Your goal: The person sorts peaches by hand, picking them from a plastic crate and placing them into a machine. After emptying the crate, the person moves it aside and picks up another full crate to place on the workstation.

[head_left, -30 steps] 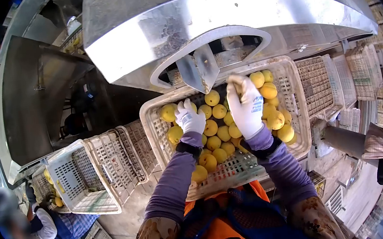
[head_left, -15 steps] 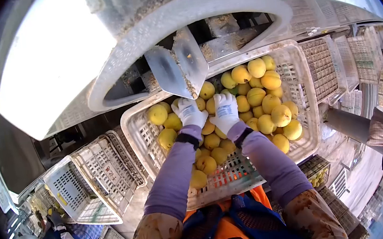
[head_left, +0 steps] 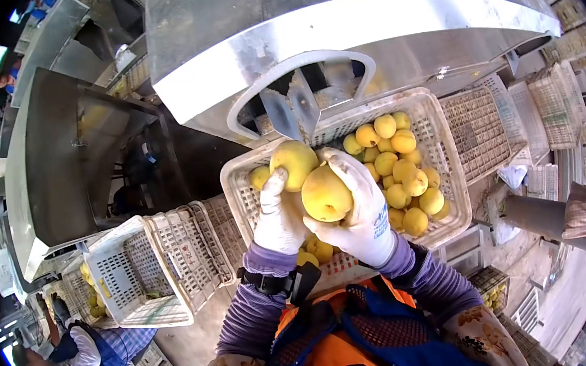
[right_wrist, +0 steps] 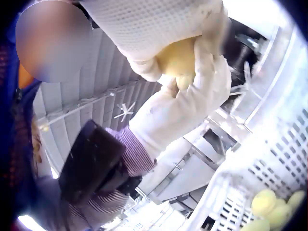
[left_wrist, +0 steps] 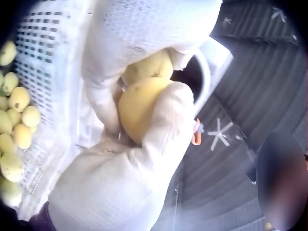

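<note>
Above a white plastic crate (head_left: 442, 159) of yellow peaches, both gloved hands are raised close together. My left hand (head_left: 277, 217) grips a large yellow peach (head_left: 294, 165), its thumb along the near side; in the left wrist view the white-gloved fingers curl round that peach (left_wrist: 138, 108). A second yellow peach (head_left: 327, 193) sits in the grasp of my right hand (head_left: 360, 215), thumb beneath and fingers on the far side. The two fruits overlap in the head view. In the right wrist view the right glove partly hides its peach (right_wrist: 177, 57).
Loose peaches (head_left: 408, 181) lie mostly at the crate's right side. A steel machine with an oval chute opening (head_left: 301, 95) overhangs the crate's far edge. More crates stand left (head_left: 137, 273) and right (head_left: 479, 133). Another person (head_left: 81, 355) is at the lower left.
Both hands were down among the peaches in the crate; now they are lifted nearer the body, each gripping a peach. The head view has shifted, showing more of the machine's top.
</note>
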`<state>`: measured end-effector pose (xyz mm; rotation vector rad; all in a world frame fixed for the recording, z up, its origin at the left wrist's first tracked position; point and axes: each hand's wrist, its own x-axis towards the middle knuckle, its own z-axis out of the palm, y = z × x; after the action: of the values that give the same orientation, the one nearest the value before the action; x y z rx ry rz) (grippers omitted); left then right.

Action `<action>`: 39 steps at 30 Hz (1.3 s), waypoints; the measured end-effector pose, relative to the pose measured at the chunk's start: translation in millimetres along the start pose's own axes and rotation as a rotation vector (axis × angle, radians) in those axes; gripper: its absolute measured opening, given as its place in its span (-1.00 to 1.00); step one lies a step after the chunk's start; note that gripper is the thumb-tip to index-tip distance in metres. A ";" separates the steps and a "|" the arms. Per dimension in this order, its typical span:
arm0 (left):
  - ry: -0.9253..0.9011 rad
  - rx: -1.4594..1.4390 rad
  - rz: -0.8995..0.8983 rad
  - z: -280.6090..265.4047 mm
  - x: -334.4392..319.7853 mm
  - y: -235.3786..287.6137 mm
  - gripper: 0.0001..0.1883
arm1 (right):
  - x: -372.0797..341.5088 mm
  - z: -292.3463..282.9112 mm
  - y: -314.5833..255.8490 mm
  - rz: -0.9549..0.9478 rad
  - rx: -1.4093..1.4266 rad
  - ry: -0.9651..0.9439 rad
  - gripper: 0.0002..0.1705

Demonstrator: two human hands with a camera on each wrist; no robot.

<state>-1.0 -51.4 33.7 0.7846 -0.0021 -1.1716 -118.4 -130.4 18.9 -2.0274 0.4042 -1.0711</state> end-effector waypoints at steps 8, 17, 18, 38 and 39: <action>0.122 0.041 0.034 -46.4 3.2 10.0 -0.27 | 60.3 64.7 65.1 0.134 -0.517 0.047 -0.16; -0.046 -0.039 0.085 -56.8 0.6 20.6 -0.17 | 105.2 102.0 107.5 0.212 -0.789 -0.030 -0.12; -0.063 -0.097 0.102 -53.7 3.5 21.5 -0.19 | 122.6 87.0 91.4 0.228 -0.648 -0.117 -0.07; -0.150 -0.057 0.282 -20.5 18.5 8.5 -0.58 | 29.6 35.8 4.6 0.193 -0.076 -0.020 0.04; -0.180 -0.031 0.319 -22.5 20.4 10.0 -0.66 | 31.7 38.0 8.3 0.193 -0.069 -0.010 0.02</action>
<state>24.6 -54.2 14.7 0.6227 -0.2491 -0.9319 -68.5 -135.4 17.4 -2.0064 0.6254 -0.9398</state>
